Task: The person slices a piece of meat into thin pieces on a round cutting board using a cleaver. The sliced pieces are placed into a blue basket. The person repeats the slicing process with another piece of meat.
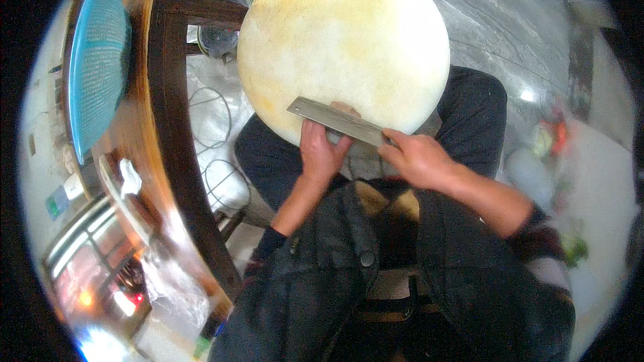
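Note:
A large round cutting board (342, 35), off-white with yellowish stains, lies before me between my knees. My right hand (417, 158) grips the handle end of a cleaver (337, 118), whose broad metal blade slants up to the left over the board's near edge. Just below the blade is my left hand (322, 151), its fingers at the board's near rim and its thumb by the blade. A small brownish-pink piece (346, 108) shows behind the blade on the board; what it is cannot be told. The blade hides part of it and of my left fingers.
On the left stands a wooden table (168, 110) with a blue plastic basket (100, 70), a crumpled white tissue (131, 176) and clear plastic film (173, 281). Wire rings (226, 181) are beside its leg. Blurred bags and greens (573, 249) lie at the right.

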Motion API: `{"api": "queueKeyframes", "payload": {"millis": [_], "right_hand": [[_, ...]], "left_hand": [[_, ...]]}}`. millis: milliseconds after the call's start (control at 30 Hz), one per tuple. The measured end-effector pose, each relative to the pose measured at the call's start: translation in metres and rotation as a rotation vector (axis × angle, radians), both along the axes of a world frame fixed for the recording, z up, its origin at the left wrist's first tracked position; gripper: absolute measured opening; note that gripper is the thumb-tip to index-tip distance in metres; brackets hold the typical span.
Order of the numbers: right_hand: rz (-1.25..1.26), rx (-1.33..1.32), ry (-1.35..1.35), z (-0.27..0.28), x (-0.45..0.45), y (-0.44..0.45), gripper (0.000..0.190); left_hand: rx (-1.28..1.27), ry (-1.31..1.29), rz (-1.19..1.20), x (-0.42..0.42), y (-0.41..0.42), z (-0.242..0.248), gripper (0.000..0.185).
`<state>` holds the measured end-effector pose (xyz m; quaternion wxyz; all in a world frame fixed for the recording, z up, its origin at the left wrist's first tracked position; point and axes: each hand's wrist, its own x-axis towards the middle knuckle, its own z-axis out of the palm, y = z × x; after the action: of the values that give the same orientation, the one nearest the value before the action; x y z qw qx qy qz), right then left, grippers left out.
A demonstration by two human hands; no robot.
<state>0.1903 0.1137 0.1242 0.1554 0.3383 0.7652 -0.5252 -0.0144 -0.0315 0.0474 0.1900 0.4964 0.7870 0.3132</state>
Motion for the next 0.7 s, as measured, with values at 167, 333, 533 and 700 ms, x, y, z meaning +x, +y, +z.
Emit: {"api": "queueKeyframes", "payload": {"millis": [167,333,533,700], "right_hand": [[0.005,0.010,0.024,0.001,0.004,0.001,0.054],[0.003,-0.011,0.001,0.004,0.004,0.004,0.052],[0.063,-0.014,-0.073,0.013,0.003,0.012,0.054],[0.076,-0.016,-0.086,0.016,0.003,0.016,0.054]], "left_hand": [[-0.044,-0.028,0.051,0.001,-0.001,0.001,0.061],[-0.012,-0.055,0.030,-0.002,-0.002,-0.006,0.058],[0.001,-0.113,0.048,-0.004,-0.004,-0.013,0.057],[-0.032,-0.180,0.059,-0.005,-0.005,-0.016,0.055]]}}
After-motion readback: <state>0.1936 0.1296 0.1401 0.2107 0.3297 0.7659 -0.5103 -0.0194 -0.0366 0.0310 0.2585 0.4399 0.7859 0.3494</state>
